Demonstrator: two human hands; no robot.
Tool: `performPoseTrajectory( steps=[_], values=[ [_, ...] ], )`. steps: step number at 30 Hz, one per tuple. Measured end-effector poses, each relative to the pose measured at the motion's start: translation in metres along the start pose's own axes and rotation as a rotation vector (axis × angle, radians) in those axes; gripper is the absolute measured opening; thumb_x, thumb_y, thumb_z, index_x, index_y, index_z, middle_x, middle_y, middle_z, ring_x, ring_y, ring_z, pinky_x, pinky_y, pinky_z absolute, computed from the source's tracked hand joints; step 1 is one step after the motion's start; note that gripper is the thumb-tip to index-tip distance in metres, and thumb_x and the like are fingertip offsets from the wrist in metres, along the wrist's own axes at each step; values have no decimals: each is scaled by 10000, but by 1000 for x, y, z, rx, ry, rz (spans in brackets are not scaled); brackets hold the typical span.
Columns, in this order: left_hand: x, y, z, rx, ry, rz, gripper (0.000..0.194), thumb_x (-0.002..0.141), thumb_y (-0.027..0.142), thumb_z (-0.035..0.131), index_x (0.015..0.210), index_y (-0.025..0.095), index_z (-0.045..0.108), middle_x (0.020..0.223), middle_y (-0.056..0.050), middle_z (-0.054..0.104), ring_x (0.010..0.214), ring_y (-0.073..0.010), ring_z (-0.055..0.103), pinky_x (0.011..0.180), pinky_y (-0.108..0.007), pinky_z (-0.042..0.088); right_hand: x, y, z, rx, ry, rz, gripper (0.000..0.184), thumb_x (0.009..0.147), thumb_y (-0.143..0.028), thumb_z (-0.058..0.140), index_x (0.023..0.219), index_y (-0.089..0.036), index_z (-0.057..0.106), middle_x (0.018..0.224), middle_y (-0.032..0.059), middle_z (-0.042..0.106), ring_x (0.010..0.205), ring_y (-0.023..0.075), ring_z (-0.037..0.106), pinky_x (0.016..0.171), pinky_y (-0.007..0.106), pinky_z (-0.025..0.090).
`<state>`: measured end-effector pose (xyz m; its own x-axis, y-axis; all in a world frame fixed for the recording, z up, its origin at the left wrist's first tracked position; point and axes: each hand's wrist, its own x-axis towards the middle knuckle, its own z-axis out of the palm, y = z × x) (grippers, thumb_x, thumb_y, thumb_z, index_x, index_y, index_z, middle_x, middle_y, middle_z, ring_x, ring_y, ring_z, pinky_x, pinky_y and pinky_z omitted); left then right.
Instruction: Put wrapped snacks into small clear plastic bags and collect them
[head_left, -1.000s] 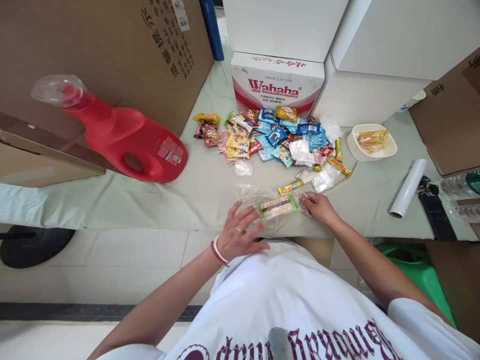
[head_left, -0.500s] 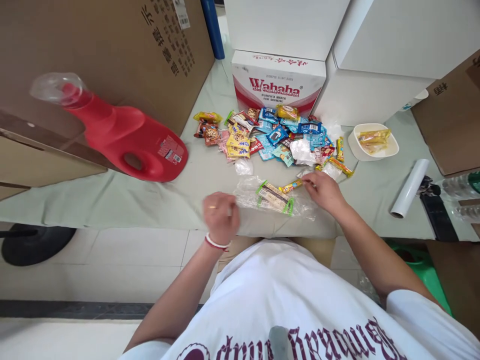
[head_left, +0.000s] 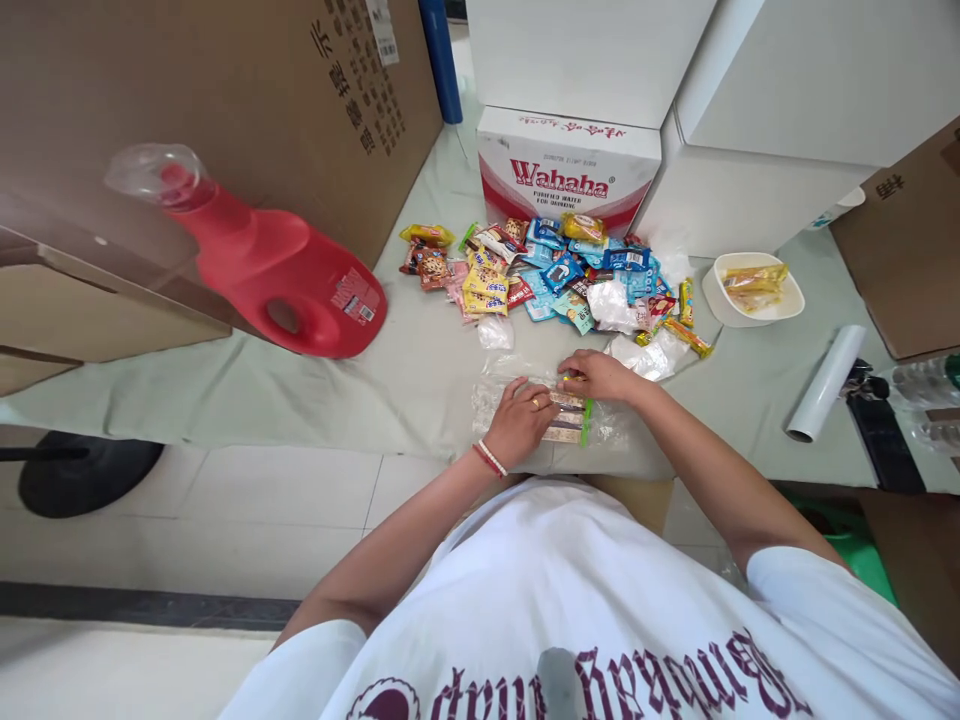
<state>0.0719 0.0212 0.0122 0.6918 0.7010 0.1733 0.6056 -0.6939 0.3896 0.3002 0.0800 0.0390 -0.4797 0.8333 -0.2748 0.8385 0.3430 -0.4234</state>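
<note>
My left hand (head_left: 519, 425) lies over the left end of the snack bars (head_left: 566, 433), its fingers stretched out across them. The bars are oat-coloured with dark strips and green wrapper ends, side by side on a clear plastic bag (head_left: 487, 398). Just above them, my right hand (head_left: 600, 377) pinches a small yellow-wrapped snack stick (head_left: 571, 379), mostly hidden by the fingers. Beyond both hands spreads a heap of wrapped snacks, with yellow packets (head_left: 485, 290), blue packets (head_left: 562, 270) and crumpled white plastic (head_left: 611, 305).
A white bowl (head_left: 793, 300) with yellow-wrapped sticks stands on the right, near a white roll (head_left: 825, 383). A red jug (head_left: 300, 285) is on the left beside a large cardboard box (head_left: 247, 90). A Wahaba-style printed water carton (head_left: 570, 160) backs the heap.
My left hand has moved right and come down on the snack bars. My right hand has brought the yellow stick left, over the bars, which now lie straighter.
</note>
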Motion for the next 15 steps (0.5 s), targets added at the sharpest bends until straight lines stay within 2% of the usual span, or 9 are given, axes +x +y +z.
performPoseTrajectory(
  steps=[2,4,6,8,11,13,15],
  values=[
    [-4,3,2,-27,-12,15,265,994,196,496,1056,274,742,1065,-40,761,1217,-214,599,1198,-499,292,1,-4,2,-26,-49,-35,433,864,-402,731,1233,-177,696,1014,78,694,965,216,598,849,260,409],
    [-2,3,2,-44,-44,24,255,980,183,507,1043,263,741,1051,-48,755,1188,-218,606,1186,-494,306,6,-6,2,-23,-98,-58,311,837,-335,731,1108,-182,733,980,69,692,946,212,592,847,260,404],
    [4,0,1,-61,-90,41,248,973,176,504,1024,243,737,1034,-59,743,1139,-220,620,1169,-488,331,11,-4,2,82,-139,-68,172,851,-291,660,946,-176,745,911,49,688,872,187,590,812,249,406],
    [10,-3,0,-73,-114,52,248,974,179,494,1015,229,734,1023,-70,729,1109,-226,625,1138,-477,366,14,0,1,267,-146,-38,198,871,-308,587,883,-165,724,826,23,675,777,162,572,748,240,408],
    [18,-7,-1,-81,-57,4,259,983,190,473,1026,217,727,1127,-94,713,1212,-249,588,1087,-452,408,15,6,-2,462,-84,15,280,895,-392,532,903,-157,685,752,-3,649,694,143,533,681,235,398],
    [23,-9,-1,-85,-34,-52,268,985,177,457,1032,209,719,1180,-101,707,1218,-245,590,1045,-440,428,13,6,-4,481,-59,18,296,928,-406,498,936,-162,665,757,-4,663,688,141,539,677,233,396],
    [28,-10,0,-82,-66,-79,269,979,165,456,1001,211,720,1112,-90,723,1118,-236,629,1013,-448,433,11,4,-7,406,-51,35,277,969,-368,462,973,-169,654,769,4,682,697,148,563,686,234,395]
  ],
)
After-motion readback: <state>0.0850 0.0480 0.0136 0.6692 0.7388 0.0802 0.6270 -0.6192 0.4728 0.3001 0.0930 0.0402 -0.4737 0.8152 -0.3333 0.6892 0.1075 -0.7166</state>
